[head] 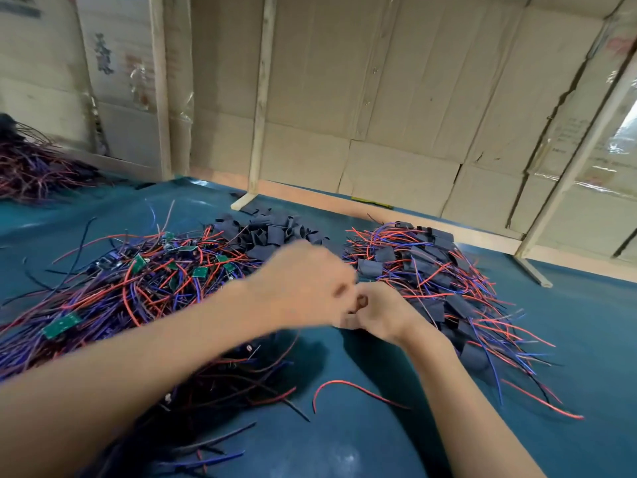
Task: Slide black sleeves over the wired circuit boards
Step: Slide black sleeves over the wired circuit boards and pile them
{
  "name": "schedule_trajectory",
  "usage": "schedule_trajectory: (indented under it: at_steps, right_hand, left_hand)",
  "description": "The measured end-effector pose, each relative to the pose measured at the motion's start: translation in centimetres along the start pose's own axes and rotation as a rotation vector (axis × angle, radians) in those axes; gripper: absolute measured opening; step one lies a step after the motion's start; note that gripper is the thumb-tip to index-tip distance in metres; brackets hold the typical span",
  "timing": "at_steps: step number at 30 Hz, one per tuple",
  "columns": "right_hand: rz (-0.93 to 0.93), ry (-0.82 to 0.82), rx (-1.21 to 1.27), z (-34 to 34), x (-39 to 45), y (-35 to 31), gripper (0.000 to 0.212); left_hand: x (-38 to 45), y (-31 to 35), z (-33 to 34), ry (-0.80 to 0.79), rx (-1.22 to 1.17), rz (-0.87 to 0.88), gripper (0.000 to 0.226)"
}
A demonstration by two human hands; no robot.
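Currently my left hand [303, 284] and right hand [374, 313] meet, fingers curled, over the teal vinyl tabletop [362, 436]; blur hides what either grip holds. Loose black tubular sleeves [272, 232] lie behind them, bare green circuit boards [62, 324] left, sleeved boards [431, 267] right, which keeps stock separated.

Left hand [303, 284] and right hand [375, 312] meet, fingers curled.
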State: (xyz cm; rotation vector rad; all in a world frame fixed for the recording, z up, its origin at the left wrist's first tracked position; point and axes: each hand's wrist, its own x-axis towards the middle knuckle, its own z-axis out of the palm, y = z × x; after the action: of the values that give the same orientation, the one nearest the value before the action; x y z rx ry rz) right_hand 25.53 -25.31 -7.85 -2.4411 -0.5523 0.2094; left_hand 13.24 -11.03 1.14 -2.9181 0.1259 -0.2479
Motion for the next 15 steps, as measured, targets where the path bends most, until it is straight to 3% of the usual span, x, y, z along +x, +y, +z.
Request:
schedule_trajectory:
  at_steps: [1,4,6,8,12,15]
  right_hand:
    - [-0.019,-0.022,0.009,0.1,0.0,0.4,0.027]
    - [-0.049,-0.021,-0.015,-0.1,0.0,1.1,0.03]
    - [-0.058,-0.026,-0.024,-0.3,0.0,0.4,0.029]
    - [-0.047,-0.038,-0.032,-0.3,-0.2,0.2,0.03]
    - [-0.013,-0.029,0.0,-0.4,-0.5,0.0,0.03]
    - [0.004,-0.02,0.013,-0.3,-0.5,-0.1,0.031]
  left_hand:
    - [0.7,-1.8,0.6,0.013,0.0,-0.098,0.03]
    - [0.6,-7.1,0.0,-0.363,0.182,-0.402,0.036]
    - [0.8,-8.9,0.0,-0.57,0.188,-0.399,0.044]
    - [0.9,-9.3,0.4,-0.552,0.082,-0.438,0.041]
    - [1.2,-9.1,0.7,-0.524,0.194,-0.42,0.031]
    - [2.5,-9.2,0.6,-0.376,0.206,-0.423,0.048]
